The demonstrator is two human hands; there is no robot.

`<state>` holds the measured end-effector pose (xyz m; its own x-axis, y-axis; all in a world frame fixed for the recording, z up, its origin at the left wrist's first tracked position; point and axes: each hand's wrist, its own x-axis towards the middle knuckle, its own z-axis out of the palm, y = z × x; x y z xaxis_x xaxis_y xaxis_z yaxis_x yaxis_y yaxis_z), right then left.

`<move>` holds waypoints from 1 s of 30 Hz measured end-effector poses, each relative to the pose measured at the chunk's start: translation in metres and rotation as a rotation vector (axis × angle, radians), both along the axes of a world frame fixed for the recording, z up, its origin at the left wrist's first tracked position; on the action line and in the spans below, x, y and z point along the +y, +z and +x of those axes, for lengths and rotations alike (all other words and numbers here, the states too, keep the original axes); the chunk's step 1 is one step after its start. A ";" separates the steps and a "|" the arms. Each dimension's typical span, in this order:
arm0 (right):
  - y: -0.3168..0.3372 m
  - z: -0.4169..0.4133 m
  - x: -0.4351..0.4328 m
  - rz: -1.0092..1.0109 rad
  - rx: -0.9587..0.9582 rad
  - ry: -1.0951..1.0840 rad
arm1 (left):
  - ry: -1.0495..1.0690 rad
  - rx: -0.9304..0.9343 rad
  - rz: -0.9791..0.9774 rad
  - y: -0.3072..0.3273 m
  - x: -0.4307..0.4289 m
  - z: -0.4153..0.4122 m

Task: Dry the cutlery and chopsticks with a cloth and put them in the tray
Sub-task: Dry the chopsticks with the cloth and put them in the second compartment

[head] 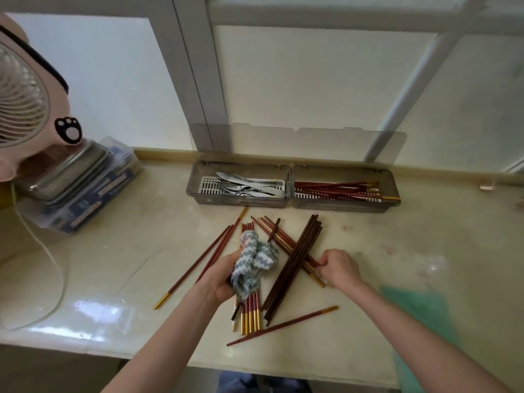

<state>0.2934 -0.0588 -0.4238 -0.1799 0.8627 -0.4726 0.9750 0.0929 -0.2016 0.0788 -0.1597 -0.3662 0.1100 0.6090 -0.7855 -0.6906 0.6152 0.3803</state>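
- Chopstick [283,326], single, red with a gold end, flat on the table [425,236] at 6 o'clock of the pile.
- Left hand [219,276]: grip closed round a bunched grey-and-white cloth [253,260], held above a row of gold-tipped chopsticks [251,316].
- Right hand [338,269], at 3 o'clock of the cloth: grip closed, fingers curled, pinching the near ends of red chopsticks in the pile.
- Dark brown chopsticks [295,268], one bundle, lying across the red ones, far ends towards 1 o'clock.
- Loose red pair [209,256], at 9 o'clock of the cloth, apart from the pile.
- Tray [241,205], at 12 o'clock, just beyond the pile, two compartments: the left holds forks and knives [249,185], the right holds dried red chopsticks [337,190].
- Clear lid [297,143], upright behind the tray.
- Fan [22,103], at 10 o'clock, beside a metal tin [71,171].
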 end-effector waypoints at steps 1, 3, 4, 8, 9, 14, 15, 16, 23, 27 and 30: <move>0.004 0.002 0.001 0.013 0.007 -0.004 | -0.007 0.006 0.009 0.000 0.000 0.000; 0.016 0.006 0.005 0.059 -0.011 0.023 | -0.014 0.009 0.020 0.000 0.001 -0.001; 0.024 0.009 0.006 0.085 -0.043 0.056 | -0.009 0.005 0.021 -0.001 0.001 -0.002; 0.060 0.014 0.016 0.192 -0.306 0.231 | -0.005 -0.003 -0.002 -0.007 0.001 -0.002; 0.070 0.014 0.019 0.202 -0.376 0.238 | -0.014 0.001 -0.012 -0.007 0.001 -0.001; 0.118 0.033 0.034 0.079 -0.576 0.148 | -0.036 -0.001 0.005 -0.008 0.004 0.004; 0.129 0.041 0.038 0.039 -0.580 0.132 | -0.023 -0.007 0.007 -0.009 0.005 0.004; 0.138 0.050 0.044 -0.002 -0.563 0.117 | -0.001 -0.022 0.011 -0.010 0.005 0.004; 0.150 0.038 0.034 -0.371 0.362 0.016 | 0.185 -0.056 0.128 -0.011 0.007 0.011; 0.123 0.000 0.008 -0.445 0.421 0.097 | 0.126 0.023 0.273 0.000 0.010 0.020; 0.107 -0.014 -0.004 -0.461 0.446 0.071 | 0.149 0.081 0.331 0.000 0.013 0.022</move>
<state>0.2796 -0.0629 -0.3164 -0.4935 0.5682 -0.6584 0.7832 -0.0389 -0.6206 0.1012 -0.1464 -0.3659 -0.0536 0.8364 -0.5456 -0.7231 0.3443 0.5989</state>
